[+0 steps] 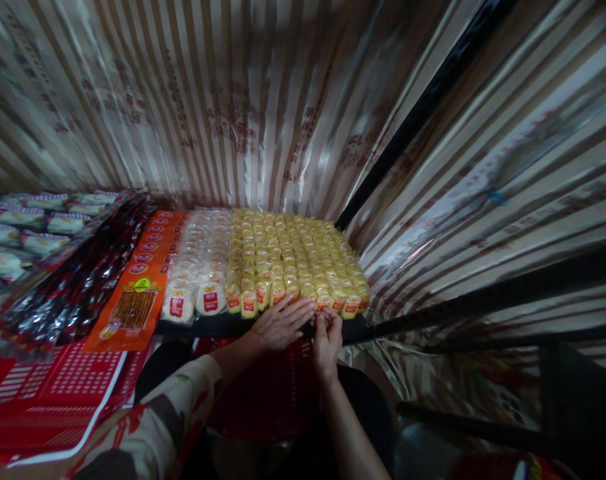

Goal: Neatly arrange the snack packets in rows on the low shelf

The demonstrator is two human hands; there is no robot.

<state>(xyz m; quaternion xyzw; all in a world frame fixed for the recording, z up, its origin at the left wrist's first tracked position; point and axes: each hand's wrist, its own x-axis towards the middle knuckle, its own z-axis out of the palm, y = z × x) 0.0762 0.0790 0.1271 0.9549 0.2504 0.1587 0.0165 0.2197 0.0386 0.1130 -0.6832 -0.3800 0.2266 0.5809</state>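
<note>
Patterned sleeve [157, 413] nearest me, then the left hand [283, 325], fingers extended against the front row of yellow packets [297, 257] on the shelf [207, 326]; beside it the right hand [327, 333] curls, pinching or not, I can't tell. They look light, slick, crushable: hold the sides.

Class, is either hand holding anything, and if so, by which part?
The left hand lies spread at the front of the yellow packets, gripping nothing. The right hand curls beside it; whether it holds anything cannot be told.
</note>
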